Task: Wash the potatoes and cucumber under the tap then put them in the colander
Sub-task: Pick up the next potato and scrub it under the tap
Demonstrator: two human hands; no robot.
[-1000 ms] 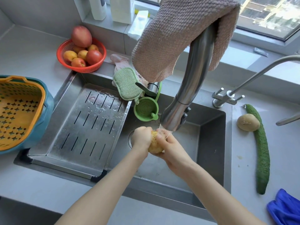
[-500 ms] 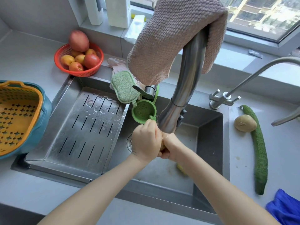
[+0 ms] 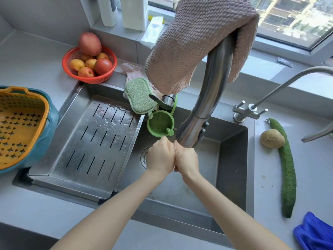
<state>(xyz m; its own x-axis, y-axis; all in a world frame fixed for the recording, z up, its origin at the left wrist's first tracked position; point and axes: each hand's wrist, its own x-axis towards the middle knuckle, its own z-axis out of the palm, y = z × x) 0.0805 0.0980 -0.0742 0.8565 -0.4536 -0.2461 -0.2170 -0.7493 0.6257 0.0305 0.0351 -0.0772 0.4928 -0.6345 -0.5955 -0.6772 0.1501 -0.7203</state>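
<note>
My left hand (image 3: 160, 157) and my right hand (image 3: 186, 159) are curled against each other right under the tap head (image 3: 191, 134), over the sink (image 3: 232, 159). The potato they hold is almost wholly hidden between them. A second potato (image 3: 272, 138) lies on the counter to the right of the sink, touching a long green cucumber (image 3: 288, 170). At the far left, on the counter, stands the yellow colander (image 3: 19, 127) in its teal bowl, with nothing in it.
A slotted steel drain tray (image 3: 93, 141) covers the sink's left half. A green strainer (image 3: 160, 123) and sponge (image 3: 138, 95) hang at the sink's back edge. A red fruit basket (image 3: 90, 60) is back left, a small tap (image 3: 248, 110) right, and a blue cloth (image 3: 315, 231) bottom right.
A second ago the potato showed between my fingers. My hands have since closed together around it and risen closer to the tap head.
</note>
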